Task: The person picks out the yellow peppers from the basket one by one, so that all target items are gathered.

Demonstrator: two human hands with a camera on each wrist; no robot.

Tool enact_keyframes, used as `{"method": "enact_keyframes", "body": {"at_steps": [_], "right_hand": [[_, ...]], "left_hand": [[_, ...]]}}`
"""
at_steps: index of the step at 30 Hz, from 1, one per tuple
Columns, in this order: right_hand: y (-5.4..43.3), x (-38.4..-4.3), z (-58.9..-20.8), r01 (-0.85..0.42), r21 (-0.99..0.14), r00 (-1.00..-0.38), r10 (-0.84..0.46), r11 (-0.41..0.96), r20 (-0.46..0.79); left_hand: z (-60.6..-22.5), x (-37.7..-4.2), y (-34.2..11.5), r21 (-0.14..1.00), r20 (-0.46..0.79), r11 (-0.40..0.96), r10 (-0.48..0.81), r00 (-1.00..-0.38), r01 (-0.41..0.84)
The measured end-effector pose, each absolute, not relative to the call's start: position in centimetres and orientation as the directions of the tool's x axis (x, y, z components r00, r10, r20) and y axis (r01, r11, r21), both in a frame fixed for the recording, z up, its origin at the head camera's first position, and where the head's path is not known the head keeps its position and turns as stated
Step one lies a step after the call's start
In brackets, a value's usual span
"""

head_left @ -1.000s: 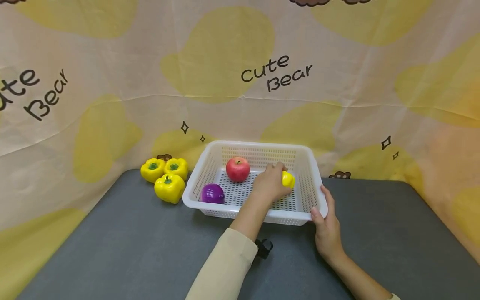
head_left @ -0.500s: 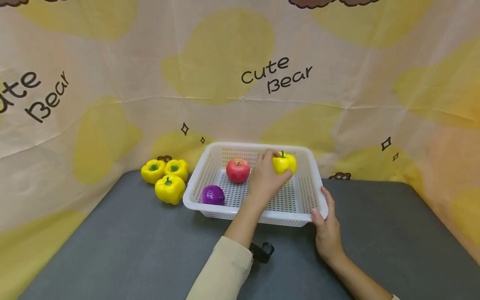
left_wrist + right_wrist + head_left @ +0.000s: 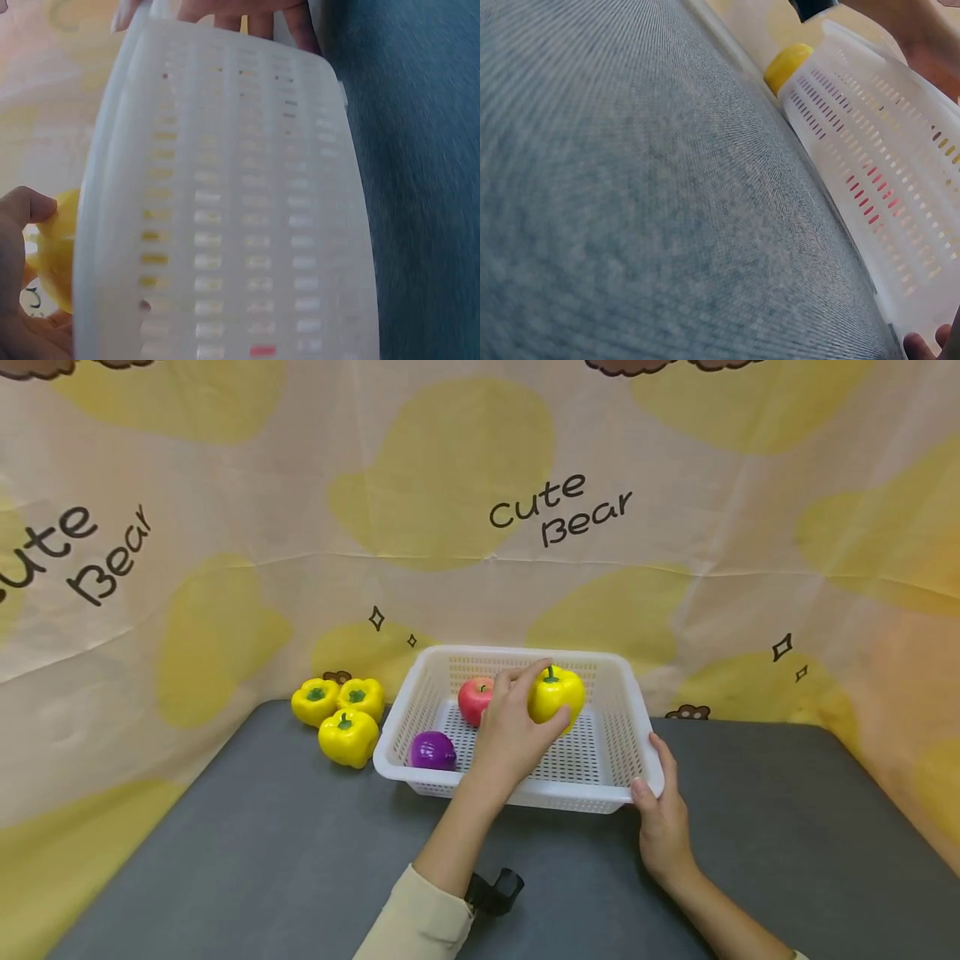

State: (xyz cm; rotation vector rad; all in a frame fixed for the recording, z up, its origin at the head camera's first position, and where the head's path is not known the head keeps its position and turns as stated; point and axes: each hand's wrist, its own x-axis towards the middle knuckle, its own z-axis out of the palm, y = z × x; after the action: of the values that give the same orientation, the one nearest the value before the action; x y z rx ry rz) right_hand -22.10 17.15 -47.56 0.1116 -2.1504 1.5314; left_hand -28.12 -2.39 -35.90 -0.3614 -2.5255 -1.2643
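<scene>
My left hand grips a yellow bell pepper between thumb and fingers, stem up, raised over the inside of a white perforated plastic basket. In the left wrist view the same pepper shows beside the basket wall. The right hand holds the basket's front right corner, thumb on the rim. Inside the basket lie a red apple, partly hidden by the left hand, and a shiny purple onion-like ball in the front left corner.
Three yellow bell peppers stand close together on the grey tabletop, just left of the basket. Behind the table hangs a patterned cloth. A black strap is on the left wrist.
The left hand has lifted the yellow bell pepper from the basket's right side and moved it slightly left, overlapping the apple. The right hand keeps its hold on the basket corner.
</scene>
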Motion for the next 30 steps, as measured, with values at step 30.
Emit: {"method": "enact_keyframes", "body": {"at_steps": [30], "right_hand": [[17.0, -22.0, -47.5, -0.358, -0.863, -0.871, 0.206, 0.357, 0.446]], "left_hand": [[-33.6, -23.2, -19.8, 0.733, 0.625, 0.484, -0.201, -0.754, 0.479]]}}
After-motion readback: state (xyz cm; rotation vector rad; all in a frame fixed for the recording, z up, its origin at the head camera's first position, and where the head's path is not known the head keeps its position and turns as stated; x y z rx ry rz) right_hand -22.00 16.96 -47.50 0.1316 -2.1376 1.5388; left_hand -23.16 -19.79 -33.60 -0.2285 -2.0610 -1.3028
